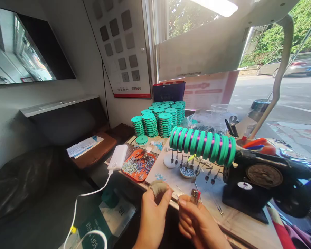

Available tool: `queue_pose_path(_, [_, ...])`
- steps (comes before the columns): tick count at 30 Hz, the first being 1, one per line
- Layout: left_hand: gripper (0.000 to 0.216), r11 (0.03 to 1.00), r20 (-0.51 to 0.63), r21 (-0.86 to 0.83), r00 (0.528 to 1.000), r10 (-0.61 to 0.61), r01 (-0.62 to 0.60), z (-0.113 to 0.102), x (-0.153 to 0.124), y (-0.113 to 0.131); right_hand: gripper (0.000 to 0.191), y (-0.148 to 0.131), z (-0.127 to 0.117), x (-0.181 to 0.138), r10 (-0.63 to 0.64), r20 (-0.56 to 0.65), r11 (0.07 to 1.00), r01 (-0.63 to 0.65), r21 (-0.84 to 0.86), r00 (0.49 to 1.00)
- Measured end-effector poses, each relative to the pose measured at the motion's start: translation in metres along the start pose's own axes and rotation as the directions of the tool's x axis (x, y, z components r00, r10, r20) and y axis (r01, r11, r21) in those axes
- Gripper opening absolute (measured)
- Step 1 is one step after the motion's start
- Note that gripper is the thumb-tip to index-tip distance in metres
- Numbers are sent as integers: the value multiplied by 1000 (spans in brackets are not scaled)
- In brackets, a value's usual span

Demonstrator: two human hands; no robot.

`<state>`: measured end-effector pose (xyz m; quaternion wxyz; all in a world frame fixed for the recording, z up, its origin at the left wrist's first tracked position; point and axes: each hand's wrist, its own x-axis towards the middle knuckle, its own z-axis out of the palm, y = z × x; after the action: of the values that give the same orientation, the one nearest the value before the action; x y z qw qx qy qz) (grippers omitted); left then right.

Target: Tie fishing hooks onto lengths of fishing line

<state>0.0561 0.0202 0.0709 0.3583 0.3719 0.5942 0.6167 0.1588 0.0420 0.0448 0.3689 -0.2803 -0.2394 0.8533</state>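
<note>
My left hand (152,211) is at the bottom centre, index finger wrapped in a grey cloth sleeve (157,187), thumb and finger pinched on something thin that I cannot make out. My right hand (197,223) is beside it, fingers curled round a small lighter (194,196) with a red button, held upright. Both hands hover at the near edge of the worktable (223,211). Just beyond them a row of green spools (202,143) sits on a horizontal bar, with small weights (197,167) hanging below.
Stacks of green spools (159,121) stand at the back of the table. An orange tray (138,166) holds several small blue-and-silver parts. A white power bank (118,157) with a cable lies left. A black machine (264,180) stands right, beside a pen cup with scissors (232,126).
</note>
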Motion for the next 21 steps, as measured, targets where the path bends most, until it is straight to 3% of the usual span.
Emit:
queue_pose_path(3, [13, 999, -8, 47, 1000, -10, 10, -7, -1, -2, 39, 2, -2, -2, 43, 47, 995, -47, 92, 998])
queue_pose_path(6, [13, 967, 12, 252, 999, 37, -39, -16, 1, -2, 38, 5, -3, -4, 26, 34, 995, -29, 98, 999])
queue_pose_path(8, [14, 864, 28, 486, 990, 138, -134, -23, 6, -2, 37, 7, -4, -5, 14, 13, 997, -15, 82, 1000])
queue_pose_path(12, [11, 523, 139, 808, 950, 280, -272, -30, 22, -1, 36, 11, -6, -6, -1, -21, 998, 2, 55, 1000])
queue_pose_path(15, [8, 421, 214, 849, 935, 282, -321, -31, 37, 0, 36, 13, -8, -6, -11, -39, 999, 13, 47, 999])
queue_pose_path(21, [9, 390, 228, 861, 933, 280, -327, -27, 75, 1, 35, 16, -8, -2, -24, -67, 999, 26, 29, 997])
